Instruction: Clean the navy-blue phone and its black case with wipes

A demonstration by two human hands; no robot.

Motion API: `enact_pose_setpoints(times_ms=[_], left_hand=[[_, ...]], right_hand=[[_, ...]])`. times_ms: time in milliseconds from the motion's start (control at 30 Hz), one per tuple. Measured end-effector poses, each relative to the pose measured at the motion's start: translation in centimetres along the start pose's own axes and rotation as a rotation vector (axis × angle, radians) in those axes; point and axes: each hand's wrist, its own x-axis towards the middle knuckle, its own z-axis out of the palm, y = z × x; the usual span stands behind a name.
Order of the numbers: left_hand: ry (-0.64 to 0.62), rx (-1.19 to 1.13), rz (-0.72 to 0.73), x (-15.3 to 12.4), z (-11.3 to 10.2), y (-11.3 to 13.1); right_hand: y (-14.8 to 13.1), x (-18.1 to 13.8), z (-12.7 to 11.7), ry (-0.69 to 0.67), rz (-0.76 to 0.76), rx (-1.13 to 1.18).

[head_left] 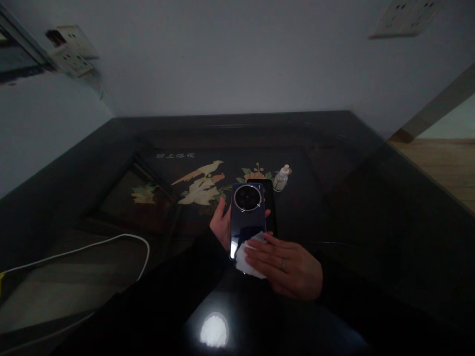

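Note:
My left hand (221,225) grips a dark blue smartphone (247,222) from its left side, with fingertips showing at the right edge. The phone's back faces me, its large round camera ring at the top. A white tissue (248,262) lies over the phone's lower end. My right hand (287,264) presses it there with flattened fingers, a ring on one of them. Behind the phone, partly hidden by it, is a flat black object (270,198) on the table. A small clear bottle with a white cap (281,178) stands just right of that object.
The glossy black table (326,148) has an inlaid bird-and-flower picture (200,190) and reflects a bright light. A white cable (92,244) loops across the left side. Behind stands a pale wall (230,59) with sockets (404,17) at the upper right.

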Motion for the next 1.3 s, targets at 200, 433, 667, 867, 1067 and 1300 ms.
enact_pose_setpoints(times_ms=[200, 433, 667, 867, 1067, 1300], left_hand=[[-0.047, -0.037, -0.016, -0.1, -0.1, 0.4], [-0.019, -0.011, -0.076, -0.2, 0.2, 1.7], [-0.088, 0.093, -0.054, -0.8, 0.3, 0.9], [-0.047, 0.139, -0.006, -0.9, 0.5, 0.9], [0.241, 0.164, 0.047, -0.1, 2.8, 1.5], [0.318, 0.405, 0.247, -0.2, 4.3, 1.2]], right_hand=[[0.1, -1.5, -0.9, -0.057, -0.125, 0.025], [4.8, -5.7, -1.9, 0.266, 0.442, -0.119], [6.3, -6.4, -0.1, 0.027, 0.604, -0.183], [4.9, -5.1, -0.7, 0.187, 0.527, -0.078], [1.4, -0.7, -1.7, 0.436, 0.671, 0.163], [-2.7, 6.0, -1.0, 0.391, 0.834, 0.486]])
